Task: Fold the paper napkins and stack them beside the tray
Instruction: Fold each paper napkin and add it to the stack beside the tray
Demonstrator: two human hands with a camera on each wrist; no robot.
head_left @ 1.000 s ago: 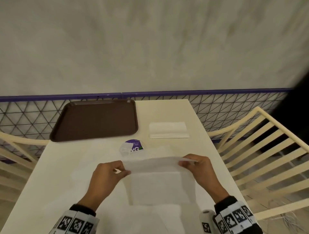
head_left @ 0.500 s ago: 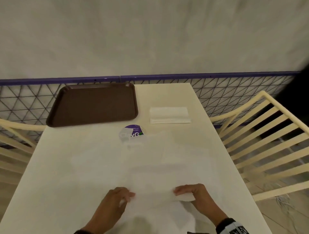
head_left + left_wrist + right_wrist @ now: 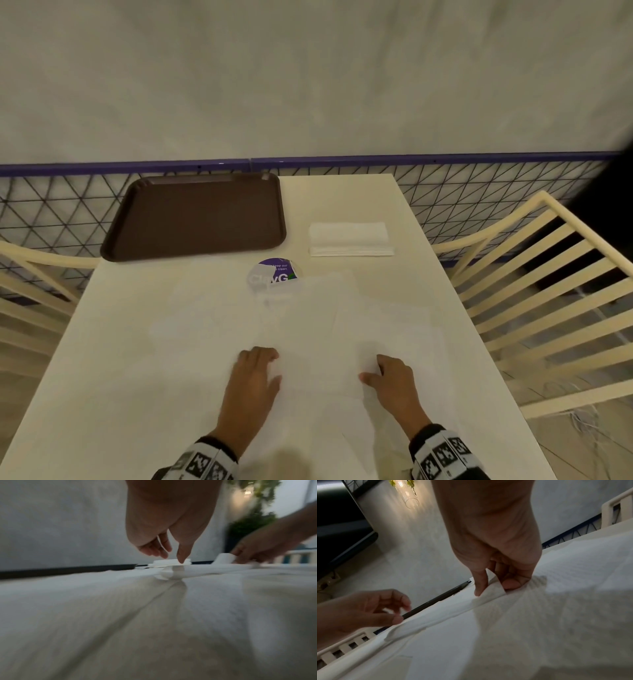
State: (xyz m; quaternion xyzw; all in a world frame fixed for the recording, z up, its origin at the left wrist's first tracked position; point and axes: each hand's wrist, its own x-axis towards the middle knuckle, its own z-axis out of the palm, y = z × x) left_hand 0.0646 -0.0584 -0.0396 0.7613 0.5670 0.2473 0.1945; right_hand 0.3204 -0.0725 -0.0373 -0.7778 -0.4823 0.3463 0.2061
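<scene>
Counter (image 3: 342,192): a long cream surface is seen, on which everything rests; much of its near half is covered by loose, unfolded white napkins (image 3: 212,315), whose number cannot be told because white lies on pale.
Tray (image 3: 195,216): a brown tray is set at the far left corner of the counter; nothing is seen on it.
Stack (image 3: 350,239): folded napkins are piled just beside the tray, toward the far right edge; that part of the task is judged done.
Napkin in hand (image 3: 322,373): a single sheet lies at the near edge between the two hands, its far edge turned over toward the person; the fold is judged begun but not yet creased flat.
Left hand (image 3: 255,378): it is held at the sheet's left end with fingers curled; the thumb is seen touching the turned-over corner in the left wrist view, but a pinch cannot be told.
Right hand (image 3: 498,582): the sheet's right corner is pinched between thumb and fingers.
Remaining: this fold is to be finished and carried to the stack, and the loose sheets are judged still to be folded.
Sticker (image 3: 274,275): a round purple label lies mid-counter, partly covered by a napkin; "keep our" and "clean" can be read, while the larger white lettering below cannot be made out.
</scene>
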